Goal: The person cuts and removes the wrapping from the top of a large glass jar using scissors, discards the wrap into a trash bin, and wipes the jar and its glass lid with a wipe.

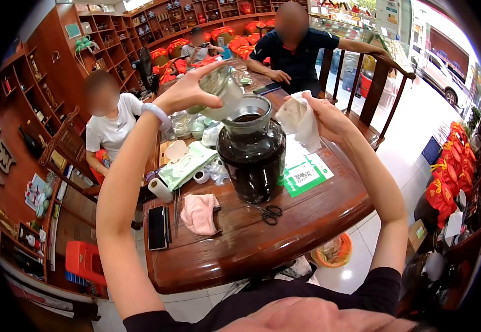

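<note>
Wooden shelves (168,16) of reddish brown colour, filled with small objects, stand along the back of the room, and red stools (85,260) are at the left side. On the glossy dark-red wooden desk (235,243) there is a big dark glass jar (251,160) with a wide clear neck, standing upright near the middle.

In the head view, the left hand (193,91) is gripping a round clear glass piece (221,91), which is tilted just beside the mouth of the jar; whether they touch, I cannot tell. The right hand (329,116) is closed on a thin white cloth (298,117), hanging at the other side of the neck.

Beside the jar lies a green and white sheet (307,174) with a square code. Black-handled scissors (272,214) lie in front of the jar. More to the left are a folded pink cloth (199,214), a black phone (156,228), a white roll (160,190) and a pale green soft packet (191,166).

One person in a white shirt (113,124) sits at the left, and another person in a dark shirt (301,55) sits across the desk.
</note>
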Motion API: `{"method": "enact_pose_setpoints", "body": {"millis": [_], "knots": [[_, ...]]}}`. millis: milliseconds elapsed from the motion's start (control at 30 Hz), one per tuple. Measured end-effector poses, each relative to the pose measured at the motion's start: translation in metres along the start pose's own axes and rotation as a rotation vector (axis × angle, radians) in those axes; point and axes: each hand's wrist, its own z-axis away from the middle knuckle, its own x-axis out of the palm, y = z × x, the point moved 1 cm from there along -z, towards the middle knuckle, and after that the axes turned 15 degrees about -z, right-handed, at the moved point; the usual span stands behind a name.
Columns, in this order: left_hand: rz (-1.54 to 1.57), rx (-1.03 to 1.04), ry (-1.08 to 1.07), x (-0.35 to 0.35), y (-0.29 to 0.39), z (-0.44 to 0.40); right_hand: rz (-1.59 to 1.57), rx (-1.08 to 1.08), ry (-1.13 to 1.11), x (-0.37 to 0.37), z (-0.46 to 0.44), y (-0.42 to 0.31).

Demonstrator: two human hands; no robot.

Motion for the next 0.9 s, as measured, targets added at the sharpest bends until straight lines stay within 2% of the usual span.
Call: {"method": "enact_pose_setpoints", "body": {"millis": [100, 233, 300, 367, 400, 467, 533, 600, 667, 733, 833, 900], "knots": [[0.035, -0.011, 0.011, 0.0, 0.001, 0.007, 0.15, -0.105, 0.021, -0.014, -0.003, -0.009], [0.025, -0.007, 0.022, -0.003, 0.002, 0.014, 0.225, -0.425, 0.133, -0.009, -0.024, -0.012], [0.02, -0.015, 0.036, -0.004, 0.003, 0.019, 0.298, -0.582, 0.017, -0.001, -0.039, -0.003], [0.035, -0.017, 0.033, -0.005, 0.004, 0.023, 0.248, -0.621, -0.125, 0.017, -0.045, 0.004], [0.03, -0.021, 0.035, -0.006, 0.004, 0.024, 0.289, -0.628, -0.093, 0.022, -0.047, 0.006], [0.028, -0.016, 0.022, -0.007, 0.002, 0.029, 0.437, -0.792, -0.048, 0.02, -0.053, 0.006], [0.011, -0.032, 0.037, -0.007, -0.003, 0.034, 0.106, -0.627, 0.102, 0.013, -0.054, 0.007], [-0.028, -0.069, 0.04, -0.007, -0.008, 0.037, -0.008, -0.621, 0.052, 0.007, -0.054, 0.014], [-0.026, -0.066, 0.049, -0.005, -0.012, 0.039, 0.398, -0.698, 0.085, -0.001, -0.051, 0.031], [-0.023, -0.063, 0.058, -0.004, -0.014, 0.041, 0.843, -0.824, -0.043, -0.005, -0.042, 0.044], [-0.047, -0.08, 0.053, 0.0, -0.013, 0.045, 0.998, -0.859, -0.18, -0.004, -0.034, 0.045], [-0.038, -0.063, 0.038, 0.002, -0.015, 0.047, 1.139, -0.723, -0.297, -0.007, -0.038, 0.032]]}}
